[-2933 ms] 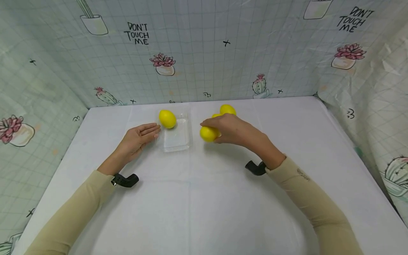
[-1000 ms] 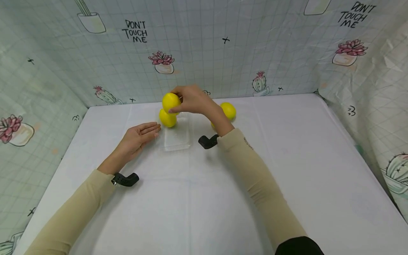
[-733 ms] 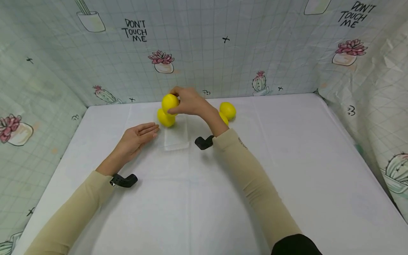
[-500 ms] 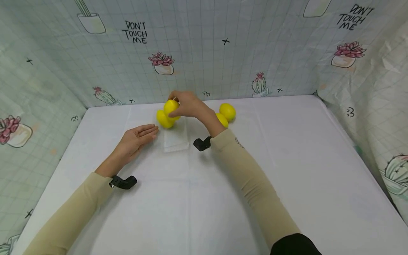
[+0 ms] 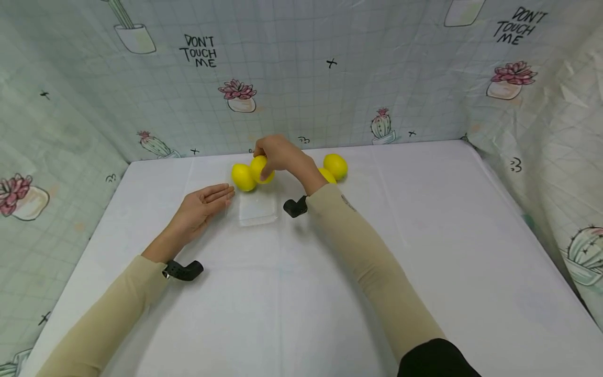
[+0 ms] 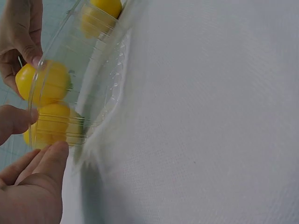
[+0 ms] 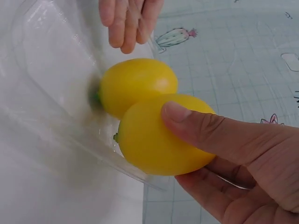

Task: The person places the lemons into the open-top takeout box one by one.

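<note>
My right hand pinches a yellow lemon between thumb and fingers, low inside the far end of a clear plastic container. Right beside it, in the container's far left corner, lies another lemon; the two sit side by side in the right wrist view, green stem ends toward the container floor. My left hand lies at the container's left side with fingers straight. In the left wrist view its fingertips are right at the clear wall, and its thumb is up by the rim.
Right of the container, two more lemons wait on the white table: one in full view, the other partly hidden behind my right wrist. A patterned curtain hangs along the table's back edge and both sides.
My right hand has carried a lemon from the group on the right leftward over the container, then lowered it and shifted slightly right, beside the first lemon. My left hand stays nearly still.
</note>
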`<action>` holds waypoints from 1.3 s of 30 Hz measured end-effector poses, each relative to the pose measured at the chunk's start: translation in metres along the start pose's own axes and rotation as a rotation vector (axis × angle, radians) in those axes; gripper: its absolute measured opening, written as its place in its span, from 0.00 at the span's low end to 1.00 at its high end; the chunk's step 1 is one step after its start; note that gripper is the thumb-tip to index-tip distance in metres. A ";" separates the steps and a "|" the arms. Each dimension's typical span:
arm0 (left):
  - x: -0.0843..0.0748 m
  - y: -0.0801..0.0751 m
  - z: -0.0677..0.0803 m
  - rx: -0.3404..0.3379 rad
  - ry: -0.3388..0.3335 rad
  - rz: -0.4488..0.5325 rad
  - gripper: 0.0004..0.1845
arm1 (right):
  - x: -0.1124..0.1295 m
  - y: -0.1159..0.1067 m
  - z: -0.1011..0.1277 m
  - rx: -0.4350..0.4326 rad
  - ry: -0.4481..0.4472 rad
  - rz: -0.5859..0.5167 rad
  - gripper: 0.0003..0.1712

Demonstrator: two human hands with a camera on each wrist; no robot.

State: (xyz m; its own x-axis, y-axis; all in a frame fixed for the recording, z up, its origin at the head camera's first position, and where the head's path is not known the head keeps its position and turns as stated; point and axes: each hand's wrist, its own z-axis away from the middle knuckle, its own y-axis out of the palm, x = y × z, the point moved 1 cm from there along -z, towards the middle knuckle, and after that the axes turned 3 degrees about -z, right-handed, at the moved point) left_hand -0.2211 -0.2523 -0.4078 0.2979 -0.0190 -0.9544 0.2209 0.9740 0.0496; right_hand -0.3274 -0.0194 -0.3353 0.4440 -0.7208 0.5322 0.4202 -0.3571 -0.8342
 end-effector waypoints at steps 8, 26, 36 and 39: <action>0.005 0.002 0.000 0.023 0.042 0.021 0.37 | -0.007 0.001 -0.004 0.006 0.056 0.020 0.31; 0.000 0.003 0.003 -0.021 0.033 -0.068 0.38 | -0.005 0.011 -0.010 -0.026 0.114 0.032 0.29; -0.001 0.004 0.004 -0.054 0.011 -0.085 0.37 | -0.013 0.012 -0.004 0.043 0.000 0.102 0.35; -0.001 0.004 0.003 -0.051 0.014 -0.077 0.36 | -0.017 0.011 0.000 0.037 -0.061 0.091 0.35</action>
State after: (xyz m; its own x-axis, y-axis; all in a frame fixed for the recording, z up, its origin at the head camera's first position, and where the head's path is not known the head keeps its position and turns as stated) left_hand -0.2180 -0.2492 -0.4056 0.2685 -0.0911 -0.9590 0.1946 0.9801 -0.0386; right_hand -0.3305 -0.0115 -0.3532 0.5287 -0.7114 0.4630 0.4039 -0.2689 -0.8744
